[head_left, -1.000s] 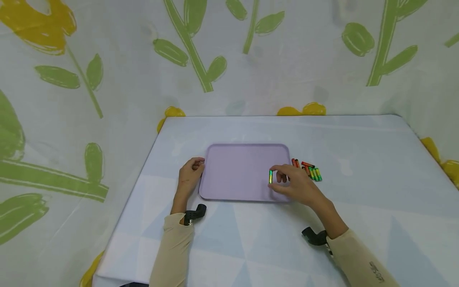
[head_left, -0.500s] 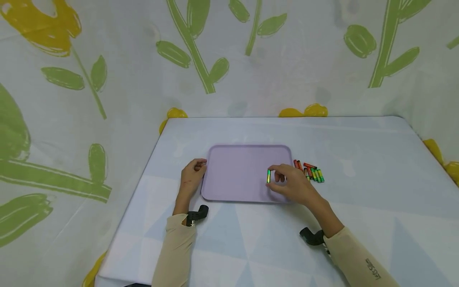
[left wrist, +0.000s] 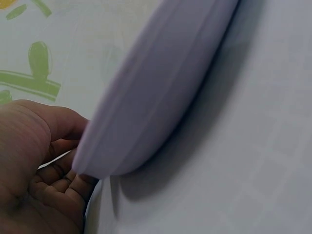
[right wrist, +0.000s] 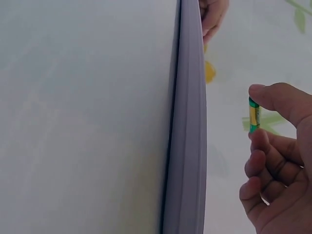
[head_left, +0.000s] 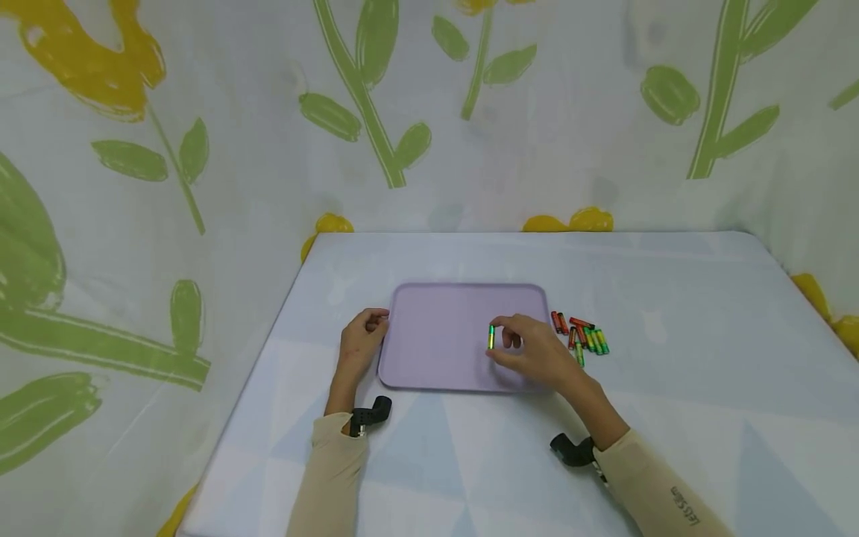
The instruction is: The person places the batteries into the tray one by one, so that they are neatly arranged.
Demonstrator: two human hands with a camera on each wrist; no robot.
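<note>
Nearest, two beige sleeves [head_left: 327, 477], a small black camera [head_left: 570, 451] at each wrist. Right hand [head_left: 533, 354] over the right half of the lilac tray [head_left: 436, 339], clamped on one green-and-yellow battery [head_left: 491, 337], thumb at one end, a finger at the other; battery upright in the head view, apart from the tray. Left hand [head_left: 360, 344] at the tray's left rim, thumb and curled fingers holding it. Risk, as I judge it: an end-to-end pinch on a slim cylinder has little contact, so a sideways knock or slack finger could pop it out; set loose on the flat floor, it could roll until the low rim stops it. A tug by the left hand could also shift the tray. Just beside the right rim, lying loose, red batteries [head_left: 563, 323] and green batteries [head_left: 597, 341]; a swinging right wrist could scatter these. Tray floor open leftward of the right hand; tablecloth [head_left: 678, 388] offers room to the right and beyond the tray. Table's far edge well apart from the hands; behind it, flower-printed cloth [head_left: 255, 164].
</note>
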